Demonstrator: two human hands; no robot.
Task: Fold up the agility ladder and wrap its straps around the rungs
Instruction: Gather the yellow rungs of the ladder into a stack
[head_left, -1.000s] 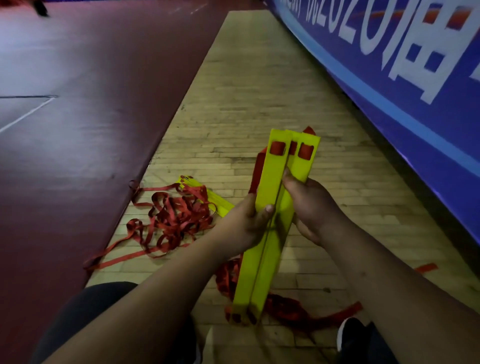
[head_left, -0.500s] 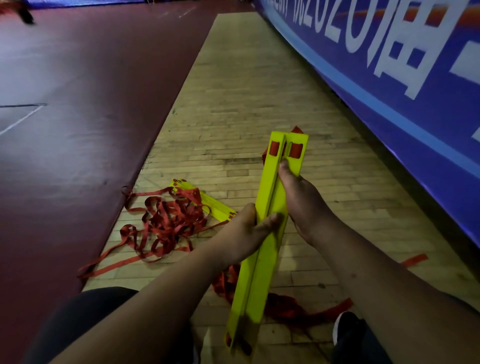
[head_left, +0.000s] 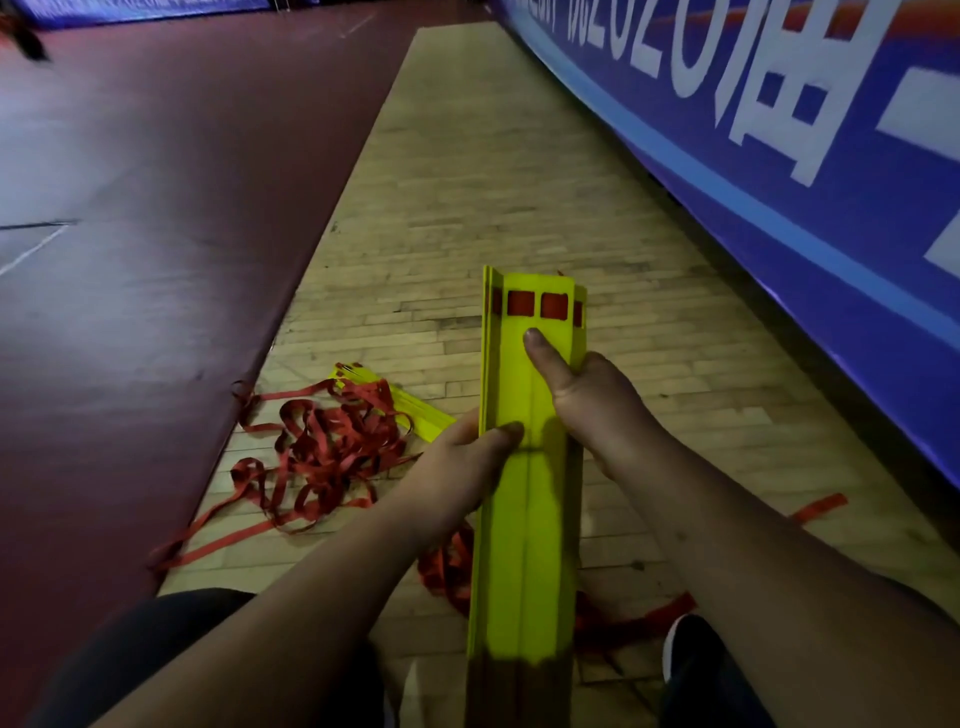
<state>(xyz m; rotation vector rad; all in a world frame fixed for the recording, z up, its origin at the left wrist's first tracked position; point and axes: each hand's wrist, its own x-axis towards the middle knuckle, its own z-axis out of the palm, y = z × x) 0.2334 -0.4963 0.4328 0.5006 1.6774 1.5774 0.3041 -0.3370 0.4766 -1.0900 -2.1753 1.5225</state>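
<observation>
Over plank floor (head_left: 467, 182) beside blue banner (head_left: 779, 171), left hand (head_left: 457, 467) and right hand (head_left: 597, 400) grip yellow rungs (head_left: 530, 545)

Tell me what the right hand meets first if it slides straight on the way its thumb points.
Likely the red strap patch threaded through the slots near the top of the yellow rungs; the right hand lays its thumb flat on them, pointing there.

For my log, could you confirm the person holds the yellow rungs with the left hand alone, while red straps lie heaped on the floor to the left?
Not quite: both hands hold the yellow rungs. The head view shows the left hand gripping one side, the right hand the other. The red straps do lie heaped on the floor to the left.
</observation>
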